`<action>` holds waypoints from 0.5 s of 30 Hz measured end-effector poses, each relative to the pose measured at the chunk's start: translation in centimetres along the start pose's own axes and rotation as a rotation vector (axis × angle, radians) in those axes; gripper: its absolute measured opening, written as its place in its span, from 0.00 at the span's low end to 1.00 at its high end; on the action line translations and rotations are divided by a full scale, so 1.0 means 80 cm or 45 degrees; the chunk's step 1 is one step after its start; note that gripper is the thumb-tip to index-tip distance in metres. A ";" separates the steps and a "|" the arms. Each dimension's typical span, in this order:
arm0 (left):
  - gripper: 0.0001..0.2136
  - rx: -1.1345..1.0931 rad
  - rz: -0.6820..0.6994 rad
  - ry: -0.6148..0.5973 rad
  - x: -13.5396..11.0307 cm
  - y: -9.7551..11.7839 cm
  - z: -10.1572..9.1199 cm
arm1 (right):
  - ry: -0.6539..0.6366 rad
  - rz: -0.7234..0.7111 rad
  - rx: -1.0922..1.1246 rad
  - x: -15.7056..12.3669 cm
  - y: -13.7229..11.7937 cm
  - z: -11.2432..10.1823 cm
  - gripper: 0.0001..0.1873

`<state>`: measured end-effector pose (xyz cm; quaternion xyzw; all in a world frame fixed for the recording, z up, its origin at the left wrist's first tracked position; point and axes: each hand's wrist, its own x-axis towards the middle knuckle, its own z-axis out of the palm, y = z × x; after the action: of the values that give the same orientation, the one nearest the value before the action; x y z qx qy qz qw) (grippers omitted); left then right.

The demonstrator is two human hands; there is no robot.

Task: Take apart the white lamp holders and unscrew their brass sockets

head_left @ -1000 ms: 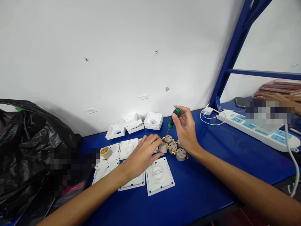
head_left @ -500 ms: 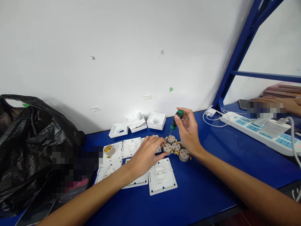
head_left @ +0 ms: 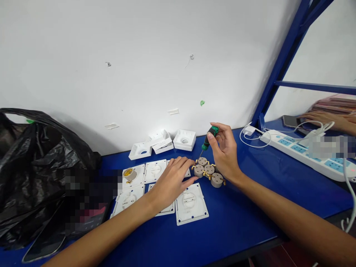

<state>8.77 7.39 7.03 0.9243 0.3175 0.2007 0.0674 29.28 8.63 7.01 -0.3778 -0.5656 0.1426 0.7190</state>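
Note:
My right hand (head_left: 226, 152) is closed round the green and black handle of a screwdriver (head_left: 210, 137). Its thin shaft slants down and left to the rear of a cluster of round grey lamp sockets (head_left: 209, 169) with brass terminals. Whether the tip sits in a screw is too small to tell. Against the cluster's left side rests my left hand (head_left: 175, 178), thumb and fingers bent about the nearest lamp socket (head_left: 199, 171). Under and beside this hand lie white square base plates (head_left: 191, 204). One lamp socket (head_left: 129, 174) with a gold-coloured thread stands on the back-left plate.
White square covers (head_left: 184, 140) are piled along the wall. A black plastic bag (head_left: 41, 167) fills the left side, with a phone (head_left: 46, 241) before it. At right lie a power strip (head_left: 292, 146) and cables beside a blue frame (head_left: 278, 78); another person's hand (head_left: 330, 120) rests beyond.
The screwdriver and my right hand have shifted slightly right, its shaft still pointing at the rear of the cluster. My left hand stays in place. At right, the white cables over the power strip have moved.

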 end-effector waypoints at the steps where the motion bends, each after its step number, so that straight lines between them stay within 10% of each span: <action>1: 0.13 0.016 0.010 0.006 -0.008 0.002 -0.005 | -0.003 -0.018 -0.010 0.000 -0.001 -0.001 0.14; 15: 0.06 -0.043 0.262 0.042 -0.094 0.020 -0.014 | -0.038 -0.156 -0.238 0.005 0.008 -0.007 0.14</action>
<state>3.85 1.50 5.98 0.9474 0.2184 0.2270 0.0568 30.10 9.09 6.81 -0.4057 -0.6093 0.0505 0.6795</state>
